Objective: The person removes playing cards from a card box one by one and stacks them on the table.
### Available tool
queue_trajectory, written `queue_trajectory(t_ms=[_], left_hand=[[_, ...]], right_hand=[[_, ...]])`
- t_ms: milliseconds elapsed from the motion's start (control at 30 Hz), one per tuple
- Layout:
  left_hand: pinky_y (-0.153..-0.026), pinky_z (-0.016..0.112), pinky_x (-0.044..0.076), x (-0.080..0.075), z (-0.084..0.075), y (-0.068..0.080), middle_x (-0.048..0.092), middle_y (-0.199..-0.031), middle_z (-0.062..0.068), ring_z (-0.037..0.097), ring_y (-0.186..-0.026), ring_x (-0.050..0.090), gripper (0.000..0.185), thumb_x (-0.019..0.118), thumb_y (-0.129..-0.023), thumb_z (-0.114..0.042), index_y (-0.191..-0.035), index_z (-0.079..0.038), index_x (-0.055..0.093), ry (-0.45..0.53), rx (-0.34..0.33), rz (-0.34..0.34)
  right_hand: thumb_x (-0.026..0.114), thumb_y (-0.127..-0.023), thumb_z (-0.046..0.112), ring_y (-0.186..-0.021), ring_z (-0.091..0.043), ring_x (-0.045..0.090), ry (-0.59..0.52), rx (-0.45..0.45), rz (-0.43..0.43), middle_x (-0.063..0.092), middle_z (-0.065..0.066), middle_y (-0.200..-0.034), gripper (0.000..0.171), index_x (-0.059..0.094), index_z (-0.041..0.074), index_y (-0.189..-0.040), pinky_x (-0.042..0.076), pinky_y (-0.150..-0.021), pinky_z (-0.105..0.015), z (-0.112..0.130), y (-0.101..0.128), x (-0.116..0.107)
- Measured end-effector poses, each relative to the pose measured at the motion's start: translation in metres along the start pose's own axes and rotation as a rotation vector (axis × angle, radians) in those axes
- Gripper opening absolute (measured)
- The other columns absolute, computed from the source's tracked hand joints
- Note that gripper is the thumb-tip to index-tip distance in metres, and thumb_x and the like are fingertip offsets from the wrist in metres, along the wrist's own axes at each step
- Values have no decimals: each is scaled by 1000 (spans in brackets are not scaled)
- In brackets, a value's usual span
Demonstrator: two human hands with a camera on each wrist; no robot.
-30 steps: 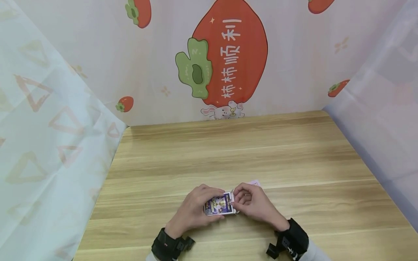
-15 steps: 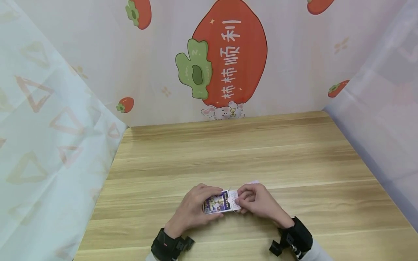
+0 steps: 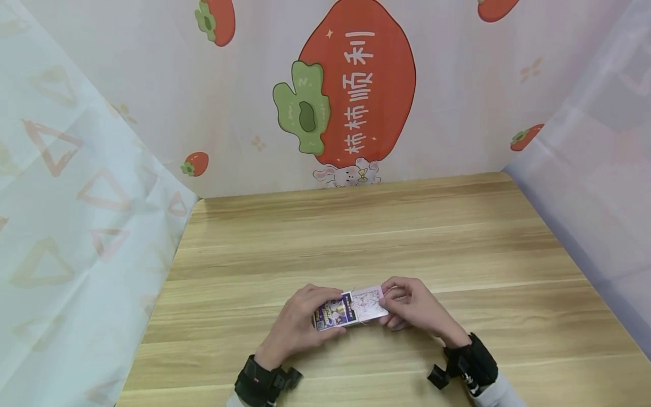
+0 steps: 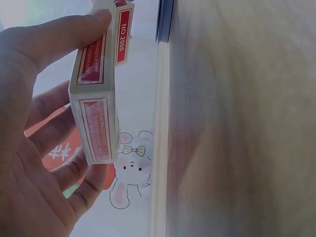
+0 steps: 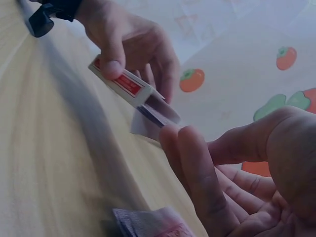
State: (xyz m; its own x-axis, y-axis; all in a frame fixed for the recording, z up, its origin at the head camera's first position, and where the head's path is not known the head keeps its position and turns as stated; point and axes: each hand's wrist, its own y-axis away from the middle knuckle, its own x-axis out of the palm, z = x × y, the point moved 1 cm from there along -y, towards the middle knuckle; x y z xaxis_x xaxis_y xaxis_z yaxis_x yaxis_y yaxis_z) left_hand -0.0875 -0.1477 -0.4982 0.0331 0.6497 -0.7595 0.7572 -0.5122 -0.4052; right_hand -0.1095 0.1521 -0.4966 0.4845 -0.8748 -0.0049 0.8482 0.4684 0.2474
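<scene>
My left hand [image 3: 304,317] grips a small card box [image 3: 331,312] with a purple printed face, just above the wooden table [image 3: 356,237] near its front edge. The box [image 4: 95,106] has red-framed white sides, and its flap [image 4: 123,34] stands open. My right hand [image 3: 403,305] pinches a stack of pink-backed cards [image 3: 369,302] that sticks halfway out of the box's right end. In the right wrist view the cards [image 5: 159,111] come out of the box [image 5: 121,80] toward my right fingers [image 5: 195,168].
A small pile of pink cards [image 5: 148,224] lies on the table under my right hand. Printed cloth walls [image 3: 356,90] close off the table at the back and on both sides.
My right hand has moved right, drawing the pink cards partly out of the box. My left hand keeps the box in place.
</scene>
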Motion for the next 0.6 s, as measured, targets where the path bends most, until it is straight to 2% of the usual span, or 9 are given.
queue_trajectory(t_ms=[100, 200, 400, 467, 600], left_hand=[[-92, 31, 59, 0, 0, 0, 74, -133, -7, 10, -111, 66, 70, 99, -73, -39, -134, -20, 71, -2, 7, -7], [-92, 31, 59, 0, 0, 0, 74, -133, -7, 10, -111, 67, 70, 100, -72, -38, -133, -20, 71, -2, -1, -9], [-92, 30, 59, 1, 0, 1, 74, -133, -7, 10, -111, 66, 69, 99, -73, -38, -134, -20, 71, 5, -22, -1], [-91, 30, 58, 1, 1, 1, 74, -133, -7, 10, -111, 66, 69, 99, -74, -39, -134, -20, 71, 3, -23, -2], [-91, 30, 59, 0, 2, 0, 74, -133, -7, 10, -111, 67, 69, 98, -74, -40, -135, -20, 71, -7, -18, -5]], right_hand=[[72, -100, 7, -70, -25, 78, -15, 6, 10, 78, -20, -97, 32, 58, -10, -122, 67, -68, -52, 2, 1, -7], [73, -98, 6, -73, -24, 78, 15, -44, 1, 76, -19, -97, 31, 59, -10, -121, 67, -68, -47, 2, 1, -14], [77, -95, 5, -87, -21, 75, 108, -142, -99, 73, -15, -102, 29, 64, -7, -119, 66, -76, -32, 2, 1, -27], [77, -95, 5, -89, -20, 74, 104, -144, -134, 73, -12, -102, 28, 65, -5, -118, 64, -78, -31, 2, 2, -31], [76, -96, 5, -85, -16, 73, 56, -139, -181, 73, -5, -99, 26, 64, -6, -117, 63, -72, -30, 4, 3, -36]])
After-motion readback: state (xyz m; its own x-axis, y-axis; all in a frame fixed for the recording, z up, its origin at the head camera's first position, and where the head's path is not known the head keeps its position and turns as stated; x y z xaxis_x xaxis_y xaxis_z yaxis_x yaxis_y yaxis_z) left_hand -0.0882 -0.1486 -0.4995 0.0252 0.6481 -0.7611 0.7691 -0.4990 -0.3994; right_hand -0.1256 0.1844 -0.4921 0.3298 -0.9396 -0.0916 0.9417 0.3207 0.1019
